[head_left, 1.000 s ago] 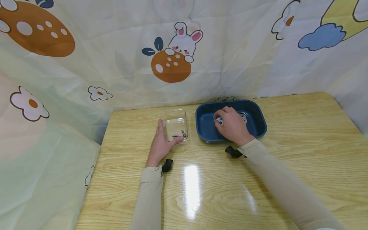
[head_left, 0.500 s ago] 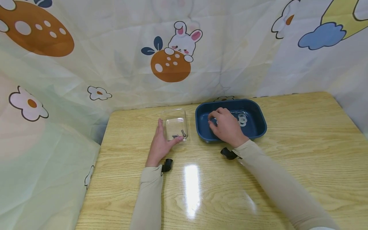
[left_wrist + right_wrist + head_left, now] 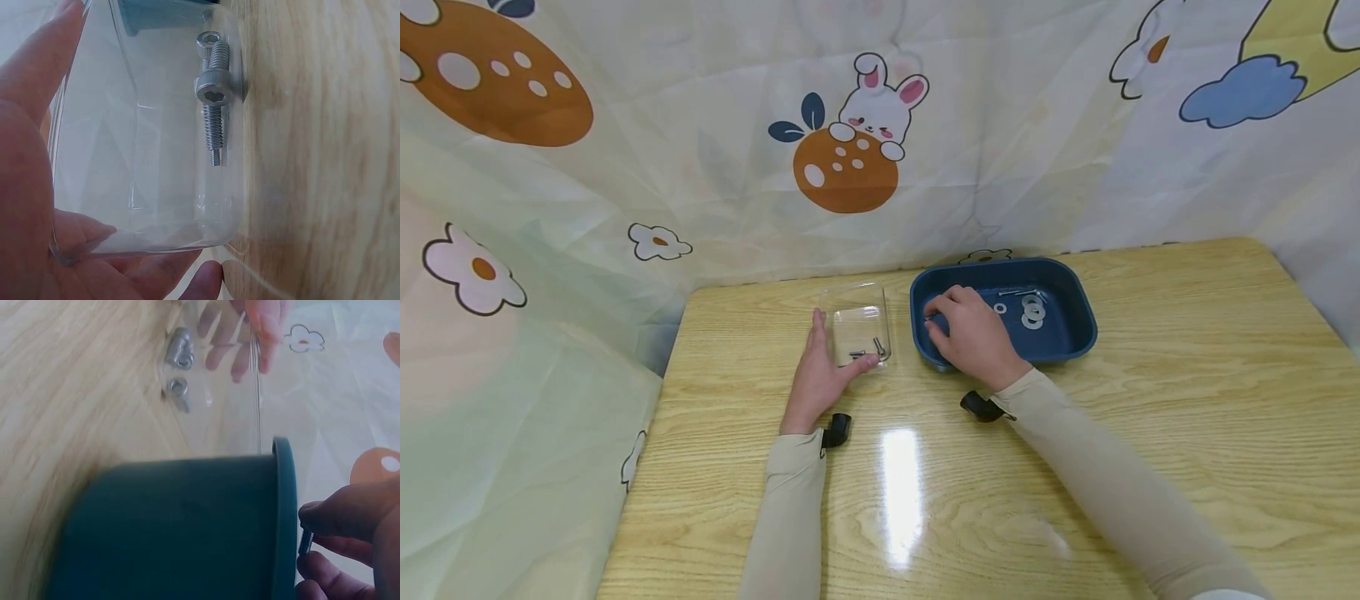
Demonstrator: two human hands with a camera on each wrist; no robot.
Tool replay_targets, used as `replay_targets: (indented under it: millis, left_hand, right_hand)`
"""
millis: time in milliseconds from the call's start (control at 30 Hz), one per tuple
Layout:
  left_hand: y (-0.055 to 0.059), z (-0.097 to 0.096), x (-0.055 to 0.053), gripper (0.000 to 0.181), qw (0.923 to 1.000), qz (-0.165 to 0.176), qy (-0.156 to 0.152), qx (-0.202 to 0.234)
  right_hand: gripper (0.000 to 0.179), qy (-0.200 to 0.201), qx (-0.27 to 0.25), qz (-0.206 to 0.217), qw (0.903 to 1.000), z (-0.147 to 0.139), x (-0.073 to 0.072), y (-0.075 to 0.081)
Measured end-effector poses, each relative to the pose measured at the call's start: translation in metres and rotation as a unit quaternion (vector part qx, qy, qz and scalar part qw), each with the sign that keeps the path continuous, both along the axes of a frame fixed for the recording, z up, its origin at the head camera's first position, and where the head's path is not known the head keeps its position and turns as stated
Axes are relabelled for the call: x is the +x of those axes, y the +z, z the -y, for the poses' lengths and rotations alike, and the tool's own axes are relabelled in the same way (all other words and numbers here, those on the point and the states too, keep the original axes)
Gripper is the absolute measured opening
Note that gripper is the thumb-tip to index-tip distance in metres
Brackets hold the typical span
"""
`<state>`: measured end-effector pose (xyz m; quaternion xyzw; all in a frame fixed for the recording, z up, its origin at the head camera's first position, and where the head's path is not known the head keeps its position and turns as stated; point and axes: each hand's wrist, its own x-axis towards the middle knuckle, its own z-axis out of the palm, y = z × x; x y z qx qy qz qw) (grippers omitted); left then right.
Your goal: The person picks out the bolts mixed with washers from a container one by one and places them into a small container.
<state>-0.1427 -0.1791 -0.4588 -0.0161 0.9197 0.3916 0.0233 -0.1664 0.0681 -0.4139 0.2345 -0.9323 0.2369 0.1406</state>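
My left hand holds a clear plastic box at its near left corner, thumb along the front, fingers on the left side. Several silver socket head bolts lie in the box's near right part. Over the left end of a dark blue tray is my right hand. In the right wrist view, its thumb and finger pinch a small dark threaded screw just beyond the tray rim. From the head, that screw is mostly hidden by the fingers.
Inside the tray lie several white washers, a smaller washer and thin metal screws. A wooden table bears both containers, set a short gap apart. A printed cloth hangs behind the table's back edge.
My right hand has moved left across the tray to its left end, uncovering the washers. The left hand and the clear box have stayed put.
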Motion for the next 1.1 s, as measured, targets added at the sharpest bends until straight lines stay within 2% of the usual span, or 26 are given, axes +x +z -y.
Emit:
replay_targets:
  millis: [667,1100]
  left_hand:
    - [-0.002,0.000,-0.001,0.122,1.0000,-0.002,0.000,-0.003]
    - [0.000,-0.001,0.000,0.122,1.0000,-0.007,0.003,-0.005]
  right_hand:
    - [0.014,0.020,0.004,-0.004,0.9998,0.031,0.006,-0.005]
    - [0.011,0.045,0.009,0.011,0.9989,0.045,0.005,-0.009]
